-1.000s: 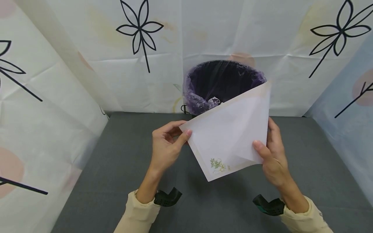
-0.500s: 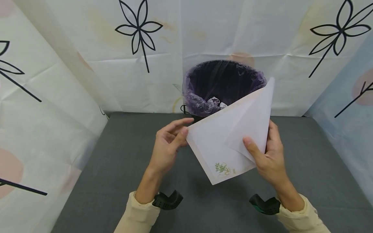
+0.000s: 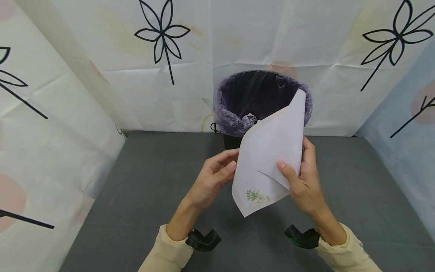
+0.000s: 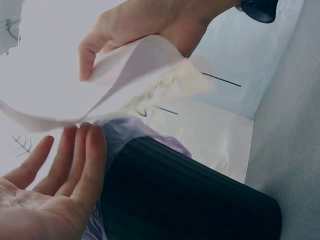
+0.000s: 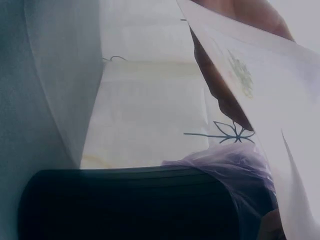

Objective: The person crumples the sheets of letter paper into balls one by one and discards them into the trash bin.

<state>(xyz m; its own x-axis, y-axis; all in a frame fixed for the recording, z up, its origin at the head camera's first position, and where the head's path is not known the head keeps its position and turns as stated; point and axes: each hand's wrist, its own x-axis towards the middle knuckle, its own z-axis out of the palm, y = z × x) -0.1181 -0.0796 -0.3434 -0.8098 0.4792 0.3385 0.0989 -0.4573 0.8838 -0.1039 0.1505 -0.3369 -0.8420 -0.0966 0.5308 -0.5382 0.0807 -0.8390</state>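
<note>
A white sheet of paper (image 3: 266,145) with a small green plant print near its lower corner is held up in front of the bin. My right hand (image 3: 304,189) pinches its right side, thumb on the near face and fingers behind, and a fold runs under the thumb. At the paper's left edge is my left hand (image 3: 211,181). In the left wrist view its fingers (image 4: 75,160) are extended, fingertips right at the curved underside of the sheet. The right wrist view shows the paper (image 5: 280,90) close up, hiding most of the right hand.
Behind the paper stands a dark bin (image 3: 232,142) lined with a purple plastic bag (image 3: 231,122); some crumpled white scraps (image 3: 249,118) lie inside. The bin is on a dark grey surface (image 3: 153,189), against a white patterned cloth backdrop (image 3: 136,94).
The paper's left side has bent and turned inward, and its fold has grown. My left hand has moved right, from pinching the corner to touching the edge; the right hand has shifted slightly left.
</note>
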